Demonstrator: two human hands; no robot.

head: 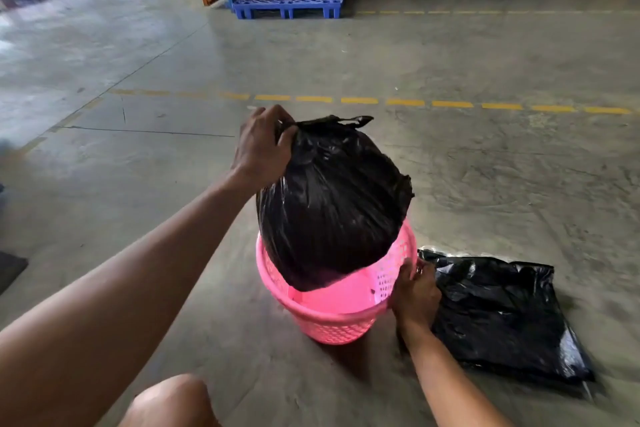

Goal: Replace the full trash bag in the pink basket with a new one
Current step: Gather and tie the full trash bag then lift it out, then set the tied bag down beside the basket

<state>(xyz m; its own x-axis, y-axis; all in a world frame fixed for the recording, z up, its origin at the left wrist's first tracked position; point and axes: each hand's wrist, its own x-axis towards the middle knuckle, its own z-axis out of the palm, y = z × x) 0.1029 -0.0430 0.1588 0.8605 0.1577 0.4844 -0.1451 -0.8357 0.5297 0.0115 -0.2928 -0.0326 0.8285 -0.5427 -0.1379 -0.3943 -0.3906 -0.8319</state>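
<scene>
Your left hand (263,146) grips the knotted top of the full black bag (332,204), partly raised from the pink basket (332,322); your right hand (415,295) steadies the rim beside a flat black bag (502,319).

One wide-angle view, taken from my head, looking forward and steeply down past my own arms. My bare knee (173,399) sits at the bottom edge, very near the lens. My left hand (263,146) and right hand (415,298) fall in the close middle ground, around the pink basket (332,326). Beyond them the concrete floor (138,184) stretches away to a blue pallet (287,5) far off at the top. Edges bend and blur.
</scene>
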